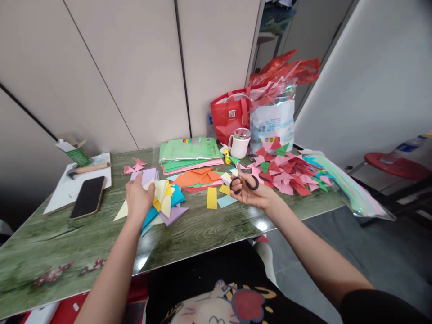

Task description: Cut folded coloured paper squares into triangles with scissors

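My right hand (251, 192) is closed on a pair of scissors (253, 182) with black handles, their blades pointing away over the table. Just left of it lie small yellow paper pieces (212, 198) and a light blue paper piece (227, 201). My left hand (139, 198) rests at a loose pile of coloured paper, thumb and fingers apart. Purple paper (174, 215), blue paper (178, 195) and folded pale yellow paper (166, 204) spread beside its thumb. Whether its fingertips touch a sheet is hard to make out.
A phone (88, 197) and a hammer (89, 169) lie at the left. Behind are green paper packs (191, 150), a white mug (240, 145) and a red bag (229, 119). Folded red and pink paper pieces (286, 173) heap at the right. The table's front edge (202, 255) runs near my body.
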A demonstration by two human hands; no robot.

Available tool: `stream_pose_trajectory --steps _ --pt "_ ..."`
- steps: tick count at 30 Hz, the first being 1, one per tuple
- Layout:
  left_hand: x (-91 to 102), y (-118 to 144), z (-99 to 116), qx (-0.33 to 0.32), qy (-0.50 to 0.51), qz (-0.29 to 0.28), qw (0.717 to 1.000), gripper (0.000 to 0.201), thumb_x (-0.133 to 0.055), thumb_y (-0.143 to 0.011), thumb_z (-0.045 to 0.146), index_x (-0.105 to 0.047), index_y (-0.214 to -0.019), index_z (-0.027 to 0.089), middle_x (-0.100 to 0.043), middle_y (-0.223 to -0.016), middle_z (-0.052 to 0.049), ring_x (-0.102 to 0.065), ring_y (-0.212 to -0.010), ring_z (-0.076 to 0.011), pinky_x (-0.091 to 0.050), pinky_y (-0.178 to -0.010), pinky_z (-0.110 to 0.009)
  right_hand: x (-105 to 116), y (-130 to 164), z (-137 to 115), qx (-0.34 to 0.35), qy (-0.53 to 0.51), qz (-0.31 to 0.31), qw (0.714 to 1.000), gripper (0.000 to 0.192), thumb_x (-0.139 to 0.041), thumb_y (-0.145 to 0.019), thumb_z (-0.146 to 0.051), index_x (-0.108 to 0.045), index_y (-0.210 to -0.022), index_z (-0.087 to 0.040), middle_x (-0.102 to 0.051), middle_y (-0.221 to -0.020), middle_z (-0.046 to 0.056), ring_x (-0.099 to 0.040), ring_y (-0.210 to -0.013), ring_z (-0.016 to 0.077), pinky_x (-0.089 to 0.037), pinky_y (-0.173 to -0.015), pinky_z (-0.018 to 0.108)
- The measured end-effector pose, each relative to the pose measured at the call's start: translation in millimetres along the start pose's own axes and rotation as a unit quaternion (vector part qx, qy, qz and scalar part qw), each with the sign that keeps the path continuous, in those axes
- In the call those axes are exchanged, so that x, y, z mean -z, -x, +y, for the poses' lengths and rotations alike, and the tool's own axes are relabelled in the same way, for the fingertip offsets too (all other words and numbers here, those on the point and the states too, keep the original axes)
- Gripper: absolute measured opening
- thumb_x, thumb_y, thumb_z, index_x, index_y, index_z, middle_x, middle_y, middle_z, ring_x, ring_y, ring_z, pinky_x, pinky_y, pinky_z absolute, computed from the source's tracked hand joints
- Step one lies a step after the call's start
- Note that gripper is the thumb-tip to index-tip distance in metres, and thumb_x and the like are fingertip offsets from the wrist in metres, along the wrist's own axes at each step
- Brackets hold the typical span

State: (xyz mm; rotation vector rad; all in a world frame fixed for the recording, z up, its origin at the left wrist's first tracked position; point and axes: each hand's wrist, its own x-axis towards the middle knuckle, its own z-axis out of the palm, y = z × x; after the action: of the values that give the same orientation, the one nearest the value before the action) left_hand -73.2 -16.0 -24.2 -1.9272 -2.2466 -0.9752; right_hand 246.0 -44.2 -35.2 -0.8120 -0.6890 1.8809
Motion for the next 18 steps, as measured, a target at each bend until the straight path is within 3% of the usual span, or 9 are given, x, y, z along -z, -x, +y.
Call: stream_pose_trajectory --steps 3,7,11,18 --pt "-1.6 0.4 12.8 -0.022 -0.023 0.006 0.999 0.052 -0.048 -0.076 0.03 -0.052 -0.123 0.009 -0.062 -0.104 -0.019 -0.059 -0.094 -0.0329 -0.044 -0.08 -0.045 0.7 5.0 -0.1 0.012 0.054 -0.024 0.998 0.019 -0.067 -0.074 -0.03 -0.057 -0.085 -0.018 -0.059 -0.064 -0.004 -0.059 -0.059 0.0098 -0.054 -0.071 0.032" --pt "-21.0 6.8 35.4 -0.093 -0.003 -0.063 0.994 0.041 -0.046 -0.077 0.024 -0.059 -0.113 0.012 -0.068 -0.091 -0.009 -0.064 -0.073 -0.0221 -0.047 -0.075 -0.034 6.4 16.8 -1.9 0.084 0.177 -0.003 0.981 0.024 -0.074 -0.066 -0.022 -0.059 -0.085 -0.015 -0.063 -0.06 -0.003 -0.059 -0.054 0.009 -0.051 -0.058 0.023" --pt "-46.3 14.8 55.8 -0.163 0.005 -0.118 0.979 0.038 -0.048 -0.075 0.02 -0.061 -0.11 0.011 -0.069 -0.099 -0.011 -0.064 -0.088 -0.0234 -0.047 -0.079 -0.031 14.3 28.2 -4.4 0.118 0.311 -0.004 0.943 0.024 -0.07 -0.07 -0.029 -0.06 -0.085 -0.013 -0.066 -0.061 -0.001 -0.059 -0.048 0.0086 -0.047 -0.049 0.02" --pt "-79.5 8.7 74.7 -0.247 -0.016 -0.163 0.955 0.028 -0.051 -0.076 0.018 -0.062 -0.101 0.012 -0.063 -0.111 -0.015 -0.054 -0.108 -0.0287 -0.04 -0.091 -0.038 35.0 31.1 -3.3 0.101 0.346 -0.001 0.933 0.026 -0.064 -0.075 -0.035 -0.061 -0.086 -0.012 -0.069 -0.061 0.002 -0.057 -0.042 0.0077 -0.045 -0.042 0.018"
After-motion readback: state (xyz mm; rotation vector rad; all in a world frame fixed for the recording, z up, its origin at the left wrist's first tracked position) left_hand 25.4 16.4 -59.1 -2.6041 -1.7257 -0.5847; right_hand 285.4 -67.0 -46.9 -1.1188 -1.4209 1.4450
